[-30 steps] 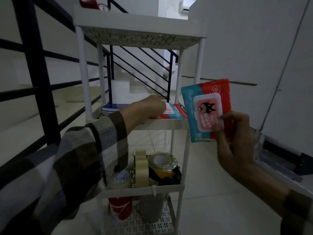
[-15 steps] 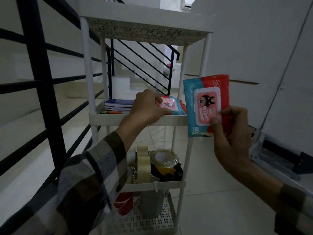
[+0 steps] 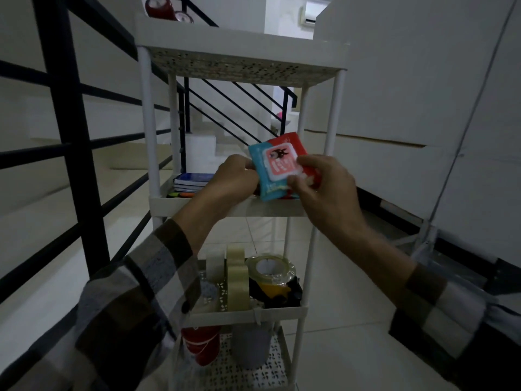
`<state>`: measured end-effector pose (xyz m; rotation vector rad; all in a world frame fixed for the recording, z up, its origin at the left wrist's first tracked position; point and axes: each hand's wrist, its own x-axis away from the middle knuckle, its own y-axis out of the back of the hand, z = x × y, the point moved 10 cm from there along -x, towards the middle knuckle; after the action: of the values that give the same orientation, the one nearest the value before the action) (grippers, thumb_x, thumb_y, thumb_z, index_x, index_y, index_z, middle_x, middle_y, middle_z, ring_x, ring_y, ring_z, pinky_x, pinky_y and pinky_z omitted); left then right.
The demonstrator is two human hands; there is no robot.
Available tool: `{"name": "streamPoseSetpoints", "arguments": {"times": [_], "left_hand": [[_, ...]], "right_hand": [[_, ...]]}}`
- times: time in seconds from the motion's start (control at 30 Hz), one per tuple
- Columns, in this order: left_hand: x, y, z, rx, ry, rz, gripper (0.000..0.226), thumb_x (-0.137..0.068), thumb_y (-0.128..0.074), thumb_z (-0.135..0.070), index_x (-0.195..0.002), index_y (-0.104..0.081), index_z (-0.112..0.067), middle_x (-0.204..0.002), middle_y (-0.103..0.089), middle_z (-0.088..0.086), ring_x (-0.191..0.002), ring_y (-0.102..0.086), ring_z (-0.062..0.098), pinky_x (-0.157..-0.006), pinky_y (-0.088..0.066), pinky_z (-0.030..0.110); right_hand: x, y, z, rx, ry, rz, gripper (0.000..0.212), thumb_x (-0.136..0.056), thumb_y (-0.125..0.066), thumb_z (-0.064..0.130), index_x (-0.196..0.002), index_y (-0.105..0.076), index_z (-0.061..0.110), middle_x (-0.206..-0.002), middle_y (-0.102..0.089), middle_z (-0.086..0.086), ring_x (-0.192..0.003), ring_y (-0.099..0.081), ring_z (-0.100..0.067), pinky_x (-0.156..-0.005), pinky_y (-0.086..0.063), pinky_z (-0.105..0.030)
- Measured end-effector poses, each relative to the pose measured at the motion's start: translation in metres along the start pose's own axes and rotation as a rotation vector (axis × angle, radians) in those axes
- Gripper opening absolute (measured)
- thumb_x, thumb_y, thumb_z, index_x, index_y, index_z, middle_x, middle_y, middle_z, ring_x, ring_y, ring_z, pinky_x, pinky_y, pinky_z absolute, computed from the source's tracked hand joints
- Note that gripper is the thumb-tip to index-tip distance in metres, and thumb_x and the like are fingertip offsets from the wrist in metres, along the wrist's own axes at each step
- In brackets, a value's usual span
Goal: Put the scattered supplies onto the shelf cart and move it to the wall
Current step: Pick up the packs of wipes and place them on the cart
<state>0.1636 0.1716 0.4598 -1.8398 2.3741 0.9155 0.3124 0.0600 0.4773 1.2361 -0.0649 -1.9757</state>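
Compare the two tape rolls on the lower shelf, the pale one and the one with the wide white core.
The pale tape roll stands upright on its edge; the wide-core tape roll lies flat, hole up, stacked on a yellow-and-black roll. The pale one rests directly on the shelf; the other sits raised. Both are light, translucent-looking tape on the same tier.

wipes pack (image 3: 277, 165): blue/red (pink lid) | cart (image 3: 239, 40): white | sleeve (image 3: 135, 300): plaid

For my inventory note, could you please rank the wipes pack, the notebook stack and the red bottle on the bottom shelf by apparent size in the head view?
1. wipes pack
2. red bottle, partly hidden, so unsure against the pack
3. notebook stack
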Motion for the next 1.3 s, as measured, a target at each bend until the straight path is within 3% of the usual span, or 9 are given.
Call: {"name": "streamPoseSetpoints", "arguments": {"times": [0.1, 0.23, 0.4, 0.57, 0.67, 0.8, 0.97, 1.17, 1.3], "left_hand": [[0.002, 0.002, 0.001, -0.101, 0.007, -0.018, 0.052, -0.103, -0.059, -0.014, -0.154, -0.047, -0.011, -0.148, -0.055, 0.01, -0.116, -0.055, 0.015, -0.075, -0.044, 0.02], [0.004, -0.019, 0.0, -0.23, -0.064, 0.174, 0.04, -0.103, -0.06, -0.027, -0.141, -0.061, -0.016, -0.137, -0.064, 0.009, -0.119, -0.061, 0.019, -0.098, -0.052, 0.037], [0.006, -0.023, -0.003, -0.292, -0.166, 0.153, 0.048, -0.102, -0.064, -0.039, -0.143, -0.06, -0.015, -0.132, -0.068, 0.004, -0.11, -0.063, 0.015, -0.084, -0.051, 0.028], [0.004, -0.019, -0.006, -0.3, -0.196, 0.007, 0.055, -0.094, -0.075, -0.04, -0.142, -0.063, -0.014, -0.133, -0.071, 0.006, -0.114, -0.068, 0.017, -0.096, -0.059, 0.041], [0.004, -0.018, -0.007, -0.351, -0.189, -0.094, 0.057, -0.091, -0.076, -0.047, -0.137, -0.065, -0.015, -0.129, -0.073, 0.005, -0.109, -0.07, 0.017, -0.089, -0.062, 0.042], [0.006, -0.019, -0.011, -0.454, -0.187, -0.225, 0.056, -0.092, -0.072, -0.055, -0.135, -0.066, -0.02, -0.126, -0.072, 0.002, -0.106, -0.065, 0.014, -0.066, -0.048, 0.028], [0.01, -0.026, -0.017, -0.543, -0.233, -0.26, 0.061, -0.096, -0.066, -0.056, -0.142, -0.06, -0.015, -0.132, -0.068, 0.007, -0.117, -0.059, 0.02, -0.075, -0.041, 0.029], [0.013, -0.023, -0.022, -0.493, -0.229, -0.323, 0.059, -0.093, -0.069, -0.058, -0.136, -0.064, -0.017, -0.132, -0.069, 0.003, -0.117, -0.064, 0.017, -0.057, -0.031, 0.015], [0.016, -0.026, -0.022, -0.488, -0.27, -0.349, 0.056, -0.093, -0.067, -0.061, -0.131, -0.068, -0.02, -0.124, -0.075, -0.002, -0.104, -0.07, 0.011, -0.053, -0.03, 0.012]], "right_hand": [[-0.013, -0.026, 0.004, 0.05, -0.066, 0.138, 0.054, -0.094, -0.07, 0.029, -0.142, -0.051, 0.012, -0.145, -0.044, -0.006, -0.122, -0.059, -0.018, -0.094, -0.052, -0.021], [-0.005, -0.05, -0.006, 0.341, -0.058, 0.344, 0.066, -0.098, -0.063, 0.038, -0.152, -0.037, 0.01, -0.158, -0.021, -0.014, -0.136, -0.046, -0.029, -0.113, -0.046, -0.037], [0.01, -0.029, 0.014, 0.543, 0.231, 0.135, 0.066, -0.094, -0.065, 0.042, -0.15, -0.043, 0.015, -0.167, -0.016, -0.015, -0.152, -0.024, -0.034, -0.12, -0.032, -0.048], [0.007, 0.024, -0.032, -0.076, 0.006, -0.153, 0.058, -0.098, -0.067, 0.032, -0.146, -0.043, 0.011, -0.148, -0.043, -0.009, -0.121, -0.042, 0.0, -0.086, -0.041, -0.002], [0.012, -0.006, -0.077, -0.419, -0.39, 0.086, 0.056, -0.103, -0.049, 0.047, -0.149, -0.04, 0.015, -0.133, -0.055, 0.004, -0.102, -0.057, 0.0, -0.075, -0.043, -0.011], [0.008, -0.025, -0.082, -0.499, -0.395, 0.204, 0.049, -0.105, -0.038, 0.052, -0.131, -0.06, 0.016, -0.116, -0.07, 0.0, -0.088, -0.071, 0.0, -0.07, -0.052, -0.01], [-0.004, -0.03, -0.087, -0.592, -0.426, 0.232, 0.052, -0.106, -0.031, 0.053, -0.122, -0.064, 0.016, -0.095, -0.072, 0.006, -0.069, -0.072, 0.005, -0.054, -0.048, -0.003], [-0.017, -0.042, -0.089, -0.63, -0.444, 0.253, 0.07, -0.1, -0.032, 0.066, -0.128, -0.065, 0.011, -0.111, -0.077, -0.012, -0.098, -0.076, -0.026, -0.091, -0.06, -0.033], [-0.012, -0.04, -0.089, -0.599, -0.423, 0.236, 0.066, -0.1, -0.031, 0.065, -0.124, -0.066, 0.014, -0.106, -0.077, -0.008, -0.086, -0.076, -0.015, -0.075, -0.059, -0.021]]}}
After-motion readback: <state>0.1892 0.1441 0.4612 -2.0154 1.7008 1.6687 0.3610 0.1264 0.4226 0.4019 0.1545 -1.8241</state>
